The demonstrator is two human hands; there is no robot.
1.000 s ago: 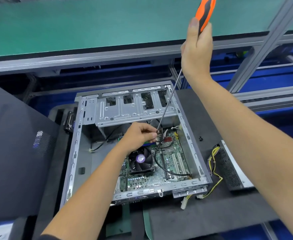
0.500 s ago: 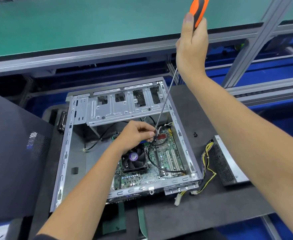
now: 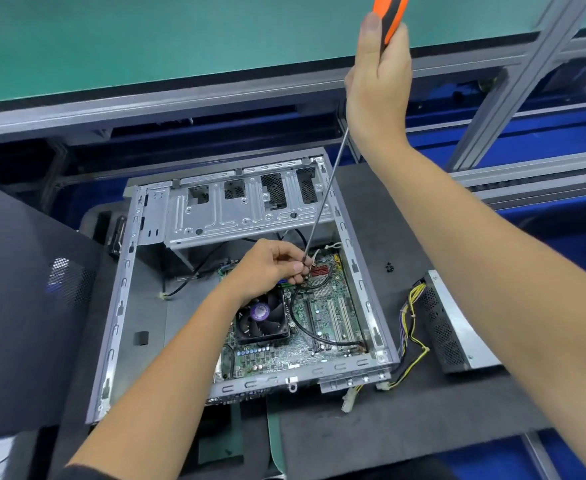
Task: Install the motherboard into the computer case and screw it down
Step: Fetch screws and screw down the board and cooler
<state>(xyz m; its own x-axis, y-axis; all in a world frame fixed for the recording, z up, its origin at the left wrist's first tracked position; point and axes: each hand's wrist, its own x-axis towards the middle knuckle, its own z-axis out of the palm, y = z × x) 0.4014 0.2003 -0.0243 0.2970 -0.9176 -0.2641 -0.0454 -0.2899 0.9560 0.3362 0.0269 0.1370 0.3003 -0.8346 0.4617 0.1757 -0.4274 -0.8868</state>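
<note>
Little had shifted since the earlier frames: both hands kept their hold while the view drifted, so the computer case [image 3: 360, 271] sat a touch lower and further left in the picture. The right hand [image 3: 378, 81], raised high, had its fingers wrapped round the orange-and-black handle of the long screwdriver [image 3: 324, 199], thumb lying up along the grip. The left hand [image 3: 267, 268] reached into the case, fingers curled, thumb and fingertips pinching the shaft just above its tip, near the motherboard's far right corner; the tip and any screw under it were hidden by those fingers. The motherboard [image 3: 322, 344] lay flat on the case floor, its CPU fan [image 3: 262, 318] close by the left wrist, and a black cable [image 3: 305, 327] looped across it. Spare black screws [image 3: 390, 267] sat on the mat beside the case, with the power supply [image 3: 454, 327] further right. Doing this step well probably meant keeping the shaft square to the hole, steadying the tip until the thread caught, then turning gently so the bit did not skid onto the board.
</note>
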